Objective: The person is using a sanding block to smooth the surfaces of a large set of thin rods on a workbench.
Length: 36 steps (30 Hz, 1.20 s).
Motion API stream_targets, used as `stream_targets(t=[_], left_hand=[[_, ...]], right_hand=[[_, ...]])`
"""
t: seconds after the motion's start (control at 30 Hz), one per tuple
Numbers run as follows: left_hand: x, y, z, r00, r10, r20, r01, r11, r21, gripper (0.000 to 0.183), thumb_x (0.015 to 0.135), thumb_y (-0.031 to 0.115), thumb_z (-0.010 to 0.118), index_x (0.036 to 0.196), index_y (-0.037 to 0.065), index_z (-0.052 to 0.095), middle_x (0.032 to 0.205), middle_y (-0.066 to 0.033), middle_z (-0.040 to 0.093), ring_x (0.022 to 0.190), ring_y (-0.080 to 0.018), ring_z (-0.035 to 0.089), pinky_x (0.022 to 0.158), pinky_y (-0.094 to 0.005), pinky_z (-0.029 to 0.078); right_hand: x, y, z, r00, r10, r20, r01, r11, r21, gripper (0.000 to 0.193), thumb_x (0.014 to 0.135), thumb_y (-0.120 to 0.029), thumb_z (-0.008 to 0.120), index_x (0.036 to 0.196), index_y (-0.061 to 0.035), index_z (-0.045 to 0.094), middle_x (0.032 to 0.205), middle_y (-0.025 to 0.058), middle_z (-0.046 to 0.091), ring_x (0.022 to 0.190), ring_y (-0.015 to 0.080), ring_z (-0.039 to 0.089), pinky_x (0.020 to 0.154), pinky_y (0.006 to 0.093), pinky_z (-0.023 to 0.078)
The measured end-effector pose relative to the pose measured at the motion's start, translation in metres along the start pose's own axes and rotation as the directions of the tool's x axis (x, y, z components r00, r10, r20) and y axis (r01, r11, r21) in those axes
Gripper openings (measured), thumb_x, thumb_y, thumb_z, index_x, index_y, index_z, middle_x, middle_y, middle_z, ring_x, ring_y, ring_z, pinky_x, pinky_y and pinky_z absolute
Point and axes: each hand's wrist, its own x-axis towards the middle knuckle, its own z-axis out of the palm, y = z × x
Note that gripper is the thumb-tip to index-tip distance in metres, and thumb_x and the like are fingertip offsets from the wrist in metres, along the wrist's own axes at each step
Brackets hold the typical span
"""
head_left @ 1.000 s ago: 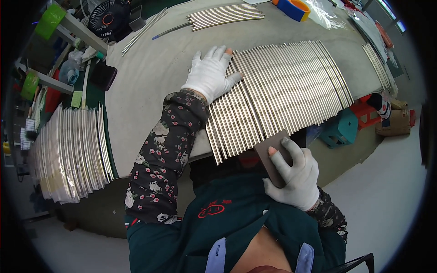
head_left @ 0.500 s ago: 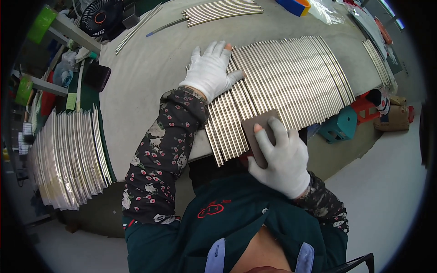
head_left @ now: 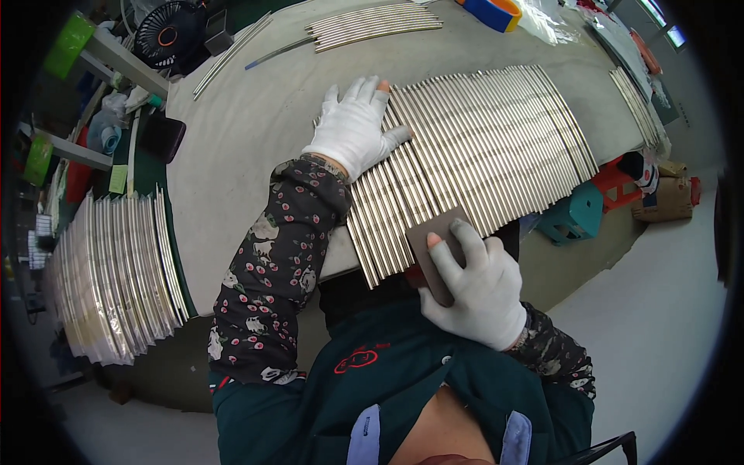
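A row of shiny metal rods (head_left: 488, 139) lies side by side on the table, their near ends reaching its front edge. My left hand (head_left: 353, 128), in a white glove with a bare fingertip, rests flat with fingers spread over the left part of the row. In my right hand (head_left: 480, 291), also white-gloved, is a flat brown sanding block (head_left: 434, 248). Its far end overlaps the rods' near ends, and the rest of it sticks out toward my body. The block's underside is hidden.
More rods (head_left: 380, 27) lie at the back, beside a blue-tipped thin tool (head_left: 279, 53) and a blue-orange tape roll (head_left: 494, 12). Plastic-wrapped rods (head_left: 116, 271) stand at the left, near a black fan (head_left: 167, 35) and a dark phone (head_left: 164, 138). A teal stool (head_left: 573, 215) is at the right.
My right hand has drawn the sanding block slightly toward my body, along the rods' near ends. My left hand stays on the rods. The whole view has shifted a little.
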Motion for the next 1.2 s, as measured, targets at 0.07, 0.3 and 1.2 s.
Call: stream_targets(t=[0.07, 0.3, 1.2], left_hand=[[0.003, -0.001, -0.003, 1.000, -0.008, 0.013, 0.008, 1.000, -0.024, 0.078, 0.088, 0.058, 0.047, 0.139, 0.000, 0.036, 0.145, -0.0183, 0.036, 0.136, -0.0296, 0.031, 0.112, -0.0492, 0.022], [0.000, 0.002, -0.001, 1.000, -0.011, 0.017, 0.011, 1.000, -0.007, 0.079, 0.088, 0.058, 0.048, 0.139, 0.000, 0.035, 0.145, -0.0185, 0.036, 0.136, -0.0308, 0.032, 0.112, -0.0492, 0.021], [-0.048, 0.008, -0.019, 0.991, -0.012, 0.131, 0.005, 0.998, 0.056, 0.094, 0.078, 0.067, 0.052, 0.140, -0.002, 0.035, 0.147, -0.0233, 0.029, 0.139, -0.0348, 0.023, 0.111, -0.0562, 0.013]], right_hand=[[0.023, 0.002, 0.013, 0.999, 0.045, -0.007, -0.045, 0.999, -0.021, 0.063, 0.056, -0.032, 0.075, 0.114, -0.0097, 0.061, 0.114, 0.0130, 0.052, 0.078, 0.0268, 0.054, 0.061, 0.0361, 0.048], [-0.008, 0.010, -0.002, 0.997, -0.046, 0.054, 0.044, 0.999, 0.028, 0.062, 0.057, -0.033, 0.075, 0.112, -0.0081, 0.061, 0.111, 0.0124, 0.052, 0.072, 0.0252, 0.053, 0.055, 0.0351, 0.048], [-0.033, 0.015, -0.009, 0.994, -0.091, -0.062, 0.095, 0.993, 0.065, 0.062, 0.054, -0.033, 0.076, 0.110, -0.0102, 0.063, 0.113, 0.0089, 0.053, 0.070, 0.0207, 0.049, 0.054, 0.0311, 0.045]])
